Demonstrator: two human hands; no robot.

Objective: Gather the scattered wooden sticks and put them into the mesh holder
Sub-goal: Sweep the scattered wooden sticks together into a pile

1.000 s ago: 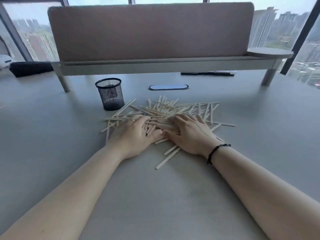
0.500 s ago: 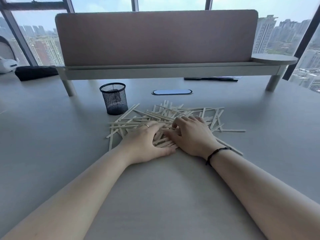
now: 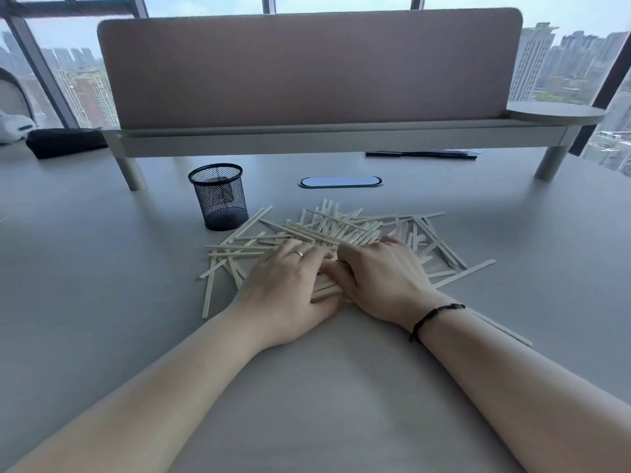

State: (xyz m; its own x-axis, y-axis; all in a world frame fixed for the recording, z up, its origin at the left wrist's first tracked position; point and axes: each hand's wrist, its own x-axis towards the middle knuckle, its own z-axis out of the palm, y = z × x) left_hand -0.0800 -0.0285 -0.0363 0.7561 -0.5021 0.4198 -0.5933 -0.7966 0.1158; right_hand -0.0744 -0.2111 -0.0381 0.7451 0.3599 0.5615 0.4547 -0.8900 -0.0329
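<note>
Your sticks (image 3: 341, 230) lie in a loose heap mid-table (image 3: 102, 285), with the holder (image 3: 220, 198) upright just beyond the heap's left end, one stick reaching almost to its base. Bare table runs wide on both sides and toward you; at the back, the raised shelf (image 3: 341, 138) on its legs closes off the far edge.

Your left hand (image 3: 290, 285) and right hand (image 3: 382, 278) lie palm-down on the near part of the heap, thumbs close together, cupping a bunch of sticks between them. The fingers curl over the sticks, but the palms hide what is beneath, so you cannot tell whether either hand has closed on anything; it looks more like pressing than gripping. One stray stick runs partly under your right forearm, another lies out to the left.

Against half a second ago, your hands sit in much the same place, the right one's fingers spread a little flatter and the bunch between the thumbs drawn tighter.
</note>
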